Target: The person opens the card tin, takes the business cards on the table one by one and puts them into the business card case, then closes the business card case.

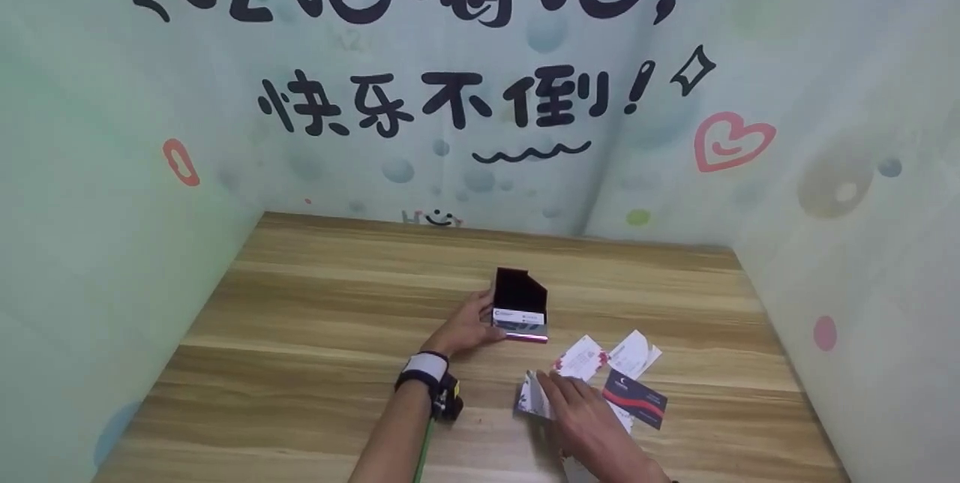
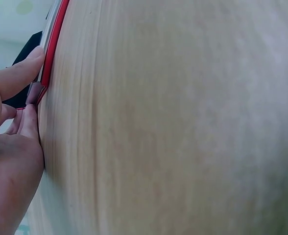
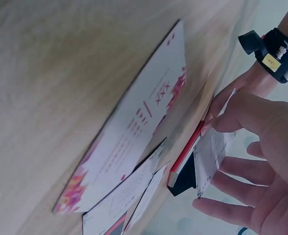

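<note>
Card case (image 1: 520,307), lid raised, is at the middle of the wooden table (image 1: 300,303), touching it or just above, hard to tell which; the left hand (image 1: 466,327) grips its left side. Nearer and to the right, loose cards (image 1: 581,357) lie spread, and at their left the right hand (image 1: 589,415) pinches one patterned card (image 1: 534,399).

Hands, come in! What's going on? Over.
Left hand grips open card case. Right hand holds printed card. Loose cards nearby, none blocking the case.
</note>
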Demonstrator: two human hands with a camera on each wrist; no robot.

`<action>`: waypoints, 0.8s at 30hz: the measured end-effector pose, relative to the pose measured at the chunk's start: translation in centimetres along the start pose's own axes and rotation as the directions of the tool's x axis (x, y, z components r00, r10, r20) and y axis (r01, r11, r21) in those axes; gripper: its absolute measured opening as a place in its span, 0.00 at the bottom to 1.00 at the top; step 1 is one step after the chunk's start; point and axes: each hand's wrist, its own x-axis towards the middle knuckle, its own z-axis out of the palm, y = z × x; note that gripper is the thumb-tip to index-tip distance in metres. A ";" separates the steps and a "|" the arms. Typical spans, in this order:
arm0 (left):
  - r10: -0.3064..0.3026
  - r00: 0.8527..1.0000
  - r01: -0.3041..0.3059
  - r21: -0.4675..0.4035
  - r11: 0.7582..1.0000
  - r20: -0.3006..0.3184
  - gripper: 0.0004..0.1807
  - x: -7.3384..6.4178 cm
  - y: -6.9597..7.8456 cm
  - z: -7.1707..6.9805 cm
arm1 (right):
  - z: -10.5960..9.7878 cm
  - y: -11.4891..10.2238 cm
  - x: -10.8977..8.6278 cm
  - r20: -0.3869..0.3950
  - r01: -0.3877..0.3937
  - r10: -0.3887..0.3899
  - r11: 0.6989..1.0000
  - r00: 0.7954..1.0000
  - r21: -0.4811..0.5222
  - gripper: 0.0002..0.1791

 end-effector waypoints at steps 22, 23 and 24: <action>0.022 0.999 -0.020 -0.096 0.995 0.025 0.50 -0.5 0.3 0.0 | 2.2 4.5 5.1 -0.177 0.184 -0.198 0.978 0.964 -0.096 0.31; 0.022 0.999 -0.020 -0.088 0.996 0.023 0.50 -0.4 0.3 0.0 | 2.2 4.7 5.3 -0.170 0.187 -0.202 0.977 0.965 -0.098 0.32; 0.018 1.000 -0.016 -0.080 0.997 0.020 0.50 -0.4 0.3 0.0 | 2.1 5.0 5.5 -0.166 0.193 -0.208 0.976 0.964 -0.100 0.32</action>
